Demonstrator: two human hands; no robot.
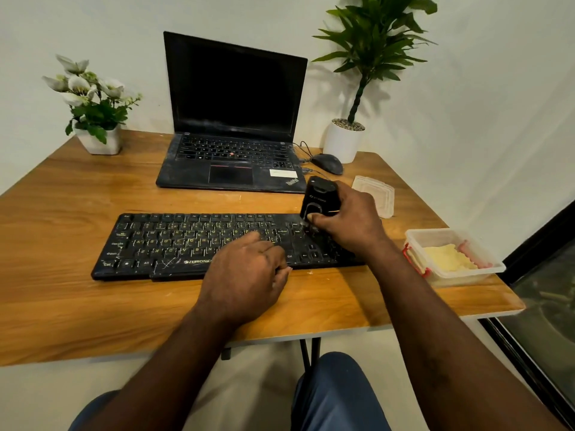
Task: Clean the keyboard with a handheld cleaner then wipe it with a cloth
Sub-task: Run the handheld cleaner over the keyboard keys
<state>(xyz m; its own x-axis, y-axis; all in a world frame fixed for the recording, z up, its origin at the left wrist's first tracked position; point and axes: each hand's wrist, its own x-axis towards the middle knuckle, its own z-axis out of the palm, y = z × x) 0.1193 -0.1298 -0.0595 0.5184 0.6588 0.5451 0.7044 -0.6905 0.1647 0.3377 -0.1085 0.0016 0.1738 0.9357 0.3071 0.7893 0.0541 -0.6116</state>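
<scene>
A dusty black keyboard [174, 244] lies across the middle of the wooden table [62, 300]. My right hand [351, 222] grips a small black handheld cleaner [319, 197], held upright with its lower end on the keyboard's right key block. My left hand [245, 275] rests on the keyboard's front edge near the space bar, fingers bent over the keys. A yellow cloth [448, 258] lies in a clear plastic box [485, 272] at the table's right edge.
An open black laptop [233, 119] stands behind the keyboard, with a wired mouse [328, 163] to its right. A clear lid [378, 194] lies behind my right hand. A white flower pot [99, 141] sits back left, a potted plant [343, 141] back right.
</scene>
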